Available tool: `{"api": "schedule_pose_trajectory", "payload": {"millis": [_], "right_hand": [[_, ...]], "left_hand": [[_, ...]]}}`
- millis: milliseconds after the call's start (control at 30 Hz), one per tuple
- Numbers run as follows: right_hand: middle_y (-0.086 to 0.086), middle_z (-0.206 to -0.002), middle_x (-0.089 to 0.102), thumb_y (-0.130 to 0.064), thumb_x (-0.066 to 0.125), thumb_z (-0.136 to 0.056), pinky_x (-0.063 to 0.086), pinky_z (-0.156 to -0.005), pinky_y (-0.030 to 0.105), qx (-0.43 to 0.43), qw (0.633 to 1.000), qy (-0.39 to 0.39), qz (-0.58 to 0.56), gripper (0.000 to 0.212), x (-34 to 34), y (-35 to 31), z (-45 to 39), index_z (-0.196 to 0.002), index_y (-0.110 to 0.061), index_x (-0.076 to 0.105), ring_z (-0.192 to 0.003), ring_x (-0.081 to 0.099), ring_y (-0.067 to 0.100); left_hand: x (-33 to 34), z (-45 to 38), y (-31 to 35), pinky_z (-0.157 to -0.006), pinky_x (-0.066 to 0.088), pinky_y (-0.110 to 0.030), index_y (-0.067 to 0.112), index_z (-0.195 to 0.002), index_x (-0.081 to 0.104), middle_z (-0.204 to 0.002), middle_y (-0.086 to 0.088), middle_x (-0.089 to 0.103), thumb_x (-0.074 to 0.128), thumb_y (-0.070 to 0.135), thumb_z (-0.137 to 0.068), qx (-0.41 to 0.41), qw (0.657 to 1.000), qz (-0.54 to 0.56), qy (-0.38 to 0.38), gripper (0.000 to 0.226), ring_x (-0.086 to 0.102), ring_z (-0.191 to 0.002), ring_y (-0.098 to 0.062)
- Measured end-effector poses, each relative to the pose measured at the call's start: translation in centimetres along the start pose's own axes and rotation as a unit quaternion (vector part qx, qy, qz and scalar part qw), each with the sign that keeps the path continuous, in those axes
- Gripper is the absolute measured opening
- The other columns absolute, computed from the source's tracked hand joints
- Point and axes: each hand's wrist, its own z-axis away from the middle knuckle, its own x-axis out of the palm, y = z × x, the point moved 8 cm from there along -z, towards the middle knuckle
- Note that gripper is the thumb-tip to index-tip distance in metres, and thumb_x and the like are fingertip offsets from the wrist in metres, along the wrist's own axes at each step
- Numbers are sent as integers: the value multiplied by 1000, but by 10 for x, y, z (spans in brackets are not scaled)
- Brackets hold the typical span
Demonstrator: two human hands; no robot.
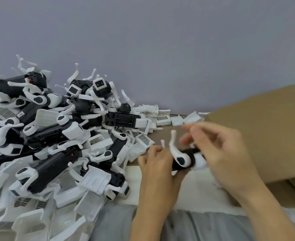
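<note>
- The left hand [158, 164] grips the black-and-white toy body [182, 160] from below, to steady it beside the pile [56, 136].
- The right hand [220, 150], blurred, curls over its white end; whether it grips, I cannot tell.

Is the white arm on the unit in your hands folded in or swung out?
Swung out: the white arm stands up clear of the black unit gripped by the left hand. Right hand blurred; grip cannot tell.

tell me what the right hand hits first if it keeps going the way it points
Probably the upright white arm of the part that the left hand grips; the right hand is blurred, so depth is unsure.
</note>
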Motion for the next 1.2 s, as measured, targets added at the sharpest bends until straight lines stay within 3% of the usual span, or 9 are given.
{"api": "schedule_pose_trajectory", "payload": {"millis": [67,167,333,467,600,667,933,1100,1200], "right_hand": [[-1,-91,76,-19,53,-97,54,-74,17,-24,993,93,-71,20,-16,-7,-1,-103,-18,73,-89,71,8],[-4,-86,75,-8,50,-99,51,-72,16,14,986,154,-62,25,-31,13,-2,-100,-20,72,-83,69,6],[-2,-81,75,-5,55,-97,49,-64,16,156,987,19,-36,24,0,61,7,-95,-20,75,-75,68,11],[-11,-94,73,-21,67,-94,49,-74,13,88,990,-104,29,13,42,50,15,-102,-28,74,-91,67,5],[-26,-112,54,-58,60,-77,41,-87,7,39,974,-145,173,51,66,46,23,-124,-38,60,-108,55,-5],[-29,-113,50,-68,52,-70,46,-88,15,50,965,-154,206,62,72,53,26,-127,-46,50,-107,53,-6],[-37,-105,64,-48,70,-66,45,-75,4,57,982,-91,153,54,61,60,24,-112,-66,47,-95,62,-14],[-34,-127,59,-26,80,-79,42,-94,7,88,980,-158,85,72,61,75,25,-135,-52,44,-120,52,-14],[-22,-143,53,-15,74,-78,41,-113,31,125,982,-138,-9,84,44,78,22,-150,-35,34,-133,45,-6]], "left_hand": [[-9,-1,-16,-84,39,-33,27,-92,68,-85,12,67,79,39,-79,-96,989,110,34,21,59,-91,-13],[-22,1,-36,-66,56,-34,19,-88,69,-77,5,75,75,44,-77,-226,906,340,112,28,71,-73,-12],[-1,12,-56,-66,56,-34,3,-111,64,-90,-17,76,66,47,-86,-402,735,540,83,51,71,-75,-23],[12,17,-58,-73,49,-35,5,-114,65,-92,-13,74,64,44,-92,-438,714,544,59,45,70,-79,-23],[16,15,-53,-90,53,-36,3,-115,69,-106,-16,73,52,45,-97,-412,658,627,65,49,71,-96,-23],[18,16,-55,-82,53,-31,6,-113,71,-105,-12,75,47,40,-103,-424,647,630,71,43,73,-91,-18],[10,8,-49,-75,54,-14,17,-107,70,-96,6,78,60,22,-99,-325,820,468,57,15,72,-93,-4],[-1,2,-47,-71,54,-15,18,-102,69,-92,3,78,62,6,-96,-255,890,375,37,15,74,-87,-10],[-2,-1,-40,-86,53,-32,20,-104,67,-99,2,73,65,3,-93,-168,960,225,-5,21,68,-97,-14]]}}
